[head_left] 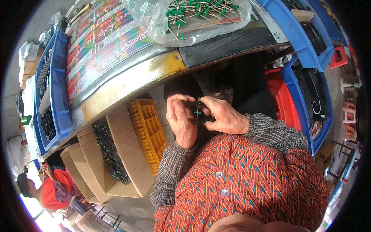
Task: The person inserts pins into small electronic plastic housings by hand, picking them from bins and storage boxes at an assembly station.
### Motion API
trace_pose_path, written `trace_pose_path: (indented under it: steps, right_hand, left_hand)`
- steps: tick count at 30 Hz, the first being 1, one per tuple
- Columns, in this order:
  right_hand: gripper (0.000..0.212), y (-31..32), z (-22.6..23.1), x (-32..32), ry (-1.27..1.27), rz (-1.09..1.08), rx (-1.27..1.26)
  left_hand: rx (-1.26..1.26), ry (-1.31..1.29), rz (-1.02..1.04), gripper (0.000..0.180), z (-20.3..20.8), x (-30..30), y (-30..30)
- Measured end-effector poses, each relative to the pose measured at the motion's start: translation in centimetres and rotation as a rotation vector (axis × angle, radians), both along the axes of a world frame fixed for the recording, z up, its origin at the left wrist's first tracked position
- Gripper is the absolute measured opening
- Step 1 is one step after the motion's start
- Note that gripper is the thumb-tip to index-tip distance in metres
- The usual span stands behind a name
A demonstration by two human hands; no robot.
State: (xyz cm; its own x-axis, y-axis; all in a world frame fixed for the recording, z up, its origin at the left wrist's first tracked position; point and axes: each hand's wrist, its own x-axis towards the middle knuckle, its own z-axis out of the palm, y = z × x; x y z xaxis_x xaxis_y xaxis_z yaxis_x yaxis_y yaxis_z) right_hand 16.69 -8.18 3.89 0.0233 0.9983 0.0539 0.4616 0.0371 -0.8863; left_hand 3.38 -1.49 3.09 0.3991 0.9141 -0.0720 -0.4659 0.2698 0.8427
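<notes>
My left hand and my right hand meet in front of my lap, below the table's near edge. Between them they grip a small black plastic part, fingers closed round it from both sides. A thin metal pin with green pieces runs across this part. The fingers cover much of it, so its full shape is hidden. Similar metal pins with green plastic pieces lie loose in a clear plastic bag on the table. Black parts with green bits fill an open cardboard box to the left.
Beside the box stands a yellow plastic crate. Blue bins holding black parts flank the table, one on the left and others on the right. A red stool is near my right arm. Another person sits at far left.
</notes>
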Motion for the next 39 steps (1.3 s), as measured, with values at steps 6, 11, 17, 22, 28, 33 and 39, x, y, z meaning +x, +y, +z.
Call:
trace_pose_path:
  steps: [6, 11, 17, 22, 28, 33, 39]
  right_hand:
    - [0.04, 0.1, 0.4, -0.3, 0.036, 0.032, -0.009]
    - [0.032, 0.1, 0.4, -0.3, 0.019, 0.059, -0.005]
    - [0.028, 0.2, 0.0, -0.5, 0.099, -0.062, -0.011]
    - [0.029, 0.4, 2.2, 0.2, 0.117, -0.096, -0.094]
    - [0.021, 0.2, 1.9, 0.4, 0.181, -0.028, -0.001]
    - [0.021, 0.1, 1.8, 0.8, 0.193, -0.045, 0.007]
    - [0.02, -0.1, 2.5, 0.7, 0.281, -0.002, -0.077]
  left_hand:
    - [0.084, -0.054, 0.032, 0.045, -0.4, 0.3, 0.5]
    - [0.164, -0.038, 0.002, 0.052, -0.4, 0.3, 1.0]
    - [0.141, 0.042, -0.053, 0.054, 0.4, 0.4, 1.1]
    - [0.101, 0.166, -0.056, 0.034, 0.5, -1.3, 0.1]
    - [0.041, 0.096, 0.026, 0.015, 1.0, -2.5, -1.0]
    - [0.071, 0.177, -0.033, 0.019, 1.8, -2.7, -0.8]
    - [0.109, 0.241, -0.117, 0.021, 2.2, -3.5, -0.6]
